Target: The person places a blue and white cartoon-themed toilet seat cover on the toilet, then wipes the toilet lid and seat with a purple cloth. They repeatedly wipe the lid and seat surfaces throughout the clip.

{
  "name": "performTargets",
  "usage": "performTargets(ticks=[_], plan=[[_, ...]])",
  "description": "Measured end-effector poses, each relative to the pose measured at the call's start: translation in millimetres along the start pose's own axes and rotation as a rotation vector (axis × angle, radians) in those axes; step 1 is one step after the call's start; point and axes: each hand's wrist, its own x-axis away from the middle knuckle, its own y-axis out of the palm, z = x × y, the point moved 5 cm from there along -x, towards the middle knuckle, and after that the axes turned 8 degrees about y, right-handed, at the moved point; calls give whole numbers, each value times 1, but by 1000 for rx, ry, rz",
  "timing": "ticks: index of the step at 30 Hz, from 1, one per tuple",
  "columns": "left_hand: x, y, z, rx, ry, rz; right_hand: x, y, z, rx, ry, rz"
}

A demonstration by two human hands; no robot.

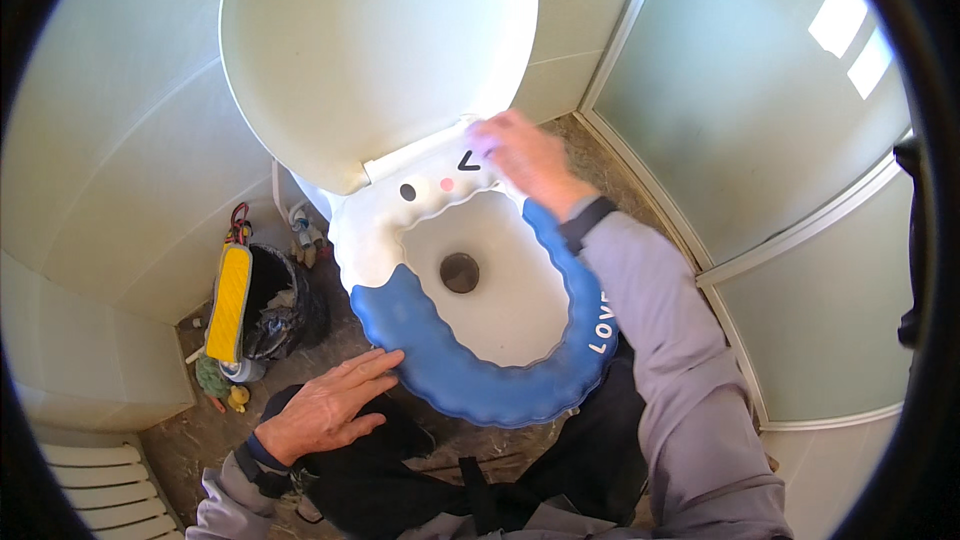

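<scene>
A padded toilet seat cover (480,392), blue at the front and white with a cartoon face at the back, lies on the toilet's rim. Through its scalloped opening the white toilet bowl (510,285) shows, with a dark drain hole. My left hand (335,405) is open, its stretched fingertips touching the cover's front left edge. At the back right of the cover, beside the seat hinge, is my right hand (525,155). Motion blurs its fingers, so I cannot make out whether they hold anything. The toilet lid (380,50) stands raised behind the cover.
Left of the toilet stands a black-lined waste bin (275,310) with a yellow flat-headed cleaning pad (230,302) beside it. Frosted shower panels (750,100) close off the right side. A white radiator (105,485) is at the lower left. My legs straddle the toilet's front.
</scene>
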Motion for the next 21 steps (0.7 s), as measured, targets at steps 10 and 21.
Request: performTargets(ticks=[10, 21], plan=[[-2, -7, 10, -82, 9, -32, 9, -21, 79, 316, 337, -123], [-9, -8, 4, -144, -18, -72, -30, -31, 3, 205, -119, 180]])
